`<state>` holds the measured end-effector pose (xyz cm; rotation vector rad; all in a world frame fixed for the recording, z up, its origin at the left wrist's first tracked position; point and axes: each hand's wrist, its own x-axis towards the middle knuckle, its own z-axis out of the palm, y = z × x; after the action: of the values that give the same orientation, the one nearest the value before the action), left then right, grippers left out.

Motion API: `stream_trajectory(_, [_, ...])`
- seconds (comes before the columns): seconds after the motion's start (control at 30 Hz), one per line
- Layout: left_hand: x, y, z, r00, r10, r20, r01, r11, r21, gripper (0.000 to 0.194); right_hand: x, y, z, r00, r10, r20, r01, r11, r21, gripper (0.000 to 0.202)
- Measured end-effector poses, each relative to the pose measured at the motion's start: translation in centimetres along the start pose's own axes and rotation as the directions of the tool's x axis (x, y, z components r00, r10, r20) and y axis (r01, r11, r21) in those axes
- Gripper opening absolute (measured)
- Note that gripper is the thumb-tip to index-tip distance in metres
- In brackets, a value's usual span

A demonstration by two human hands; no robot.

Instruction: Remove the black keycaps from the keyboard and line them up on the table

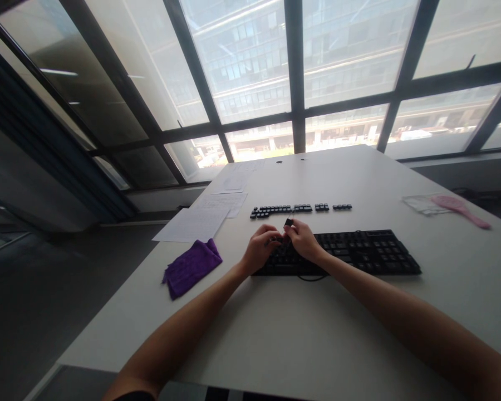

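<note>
Over the left part of a black keyboard (pixel 359 252), my two hands meet with their fingertips close together. My right hand (pixel 304 240) is closed on a small black piece with thin wires, which looks like a keycap puller (pixel 289 222). Beside it, my left hand (pixel 262 245) has its fingers curled in a pinch; what they grip is too small to tell. Just beyond the hands, detached black keycaps (pixel 278 209) lie in rows, with further short groups (pixel 342 206) to the right. My fingers hide part of the keyboard's left side.
A folded purple cloth (pixel 193 267) lies left of my left forearm. Paper sheets (pixel 194 224) run along the table's left edge. A pink brush-like item (pixel 459 209) rests on a clear bag (pixel 421 205) at the right. Large windows stand behind the white table (pixel 250 334).
</note>
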<state>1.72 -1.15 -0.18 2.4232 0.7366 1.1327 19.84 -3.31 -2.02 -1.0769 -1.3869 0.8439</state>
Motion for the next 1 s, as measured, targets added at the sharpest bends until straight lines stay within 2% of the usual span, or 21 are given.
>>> stream_trajectory(0.1, [1.4, -2.5, -1.2, 0.986, -0.152, -0.073, 0.15, 0.988, -0.034, 0.011, 0.0, 0.1, 0.2, 1.0, 0.007, -0.014, -0.006, 1.0, 0.03, 0.018])
stream_trajectory(0.2, [2.1, -6.1, -2.1, 0.948, -0.298, -0.117, 0.304, 0.952, 0.039, 0.019, 0.0, 0.2, 0.3, 1.0, 0.011, -0.016, -0.011, 1.0, 0.021, 0.018])
stream_trajectory(0.27, [2.1, -8.0, -2.3, 0.942, -0.327, -0.074, 0.335, 0.929, 0.157, 0.012, 0.1, 0.2, 0.4, 1.0, 0.015, -0.01, -0.015, 1.0, 0.014, 0.018])
stream_trajectory(0.37, [2.2, -9.8, -2.1, 0.95, -0.312, -0.003, 0.301, 0.912, 0.277, 0.008, 0.0, 0.1, 0.3, 1.0, 0.02, 0.006, -0.02, 1.0, 0.015, 0.017])
stream_trajectory(0.53, [4.5, -11.1, -0.9, 0.989, -0.143, 0.029, 0.123, 0.927, 0.354, 0.005, -0.1, 0.0, 0.3, 1.0, 0.023, 0.001, -0.023, 1.0, 0.005, 0.017])
stream_trajectory(0.6, [5.7, -11.5, -0.3, 0.994, -0.108, 0.019, 0.093, 0.923, 0.374, 0.005, -0.2, -0.1, 0.3, 1.0, 0.025, 0.003, -0.025, 1.0, 0.003, 0.017])
stream_trajectory(0.77, [6.9, -12.0, 1.0, 0.996, -0.089, -0.02, 0.09, 0.914, 0.396, 0.007, -0.2, -0.2, 0.2, 0.999, 0.034, 0.015, -0.034, 0.999, -0.008, 0.018])
stream_trajectory(1.0, [6.8, -12.3, 1.2, 0.99, -0.125, -0.071, 0.143, 0.902, 0.407, 0.008, -0.4, -0.6, 0.1, 0.999, 0.028, 0.037, -0.027, 1.0, -0.01, 0.018])
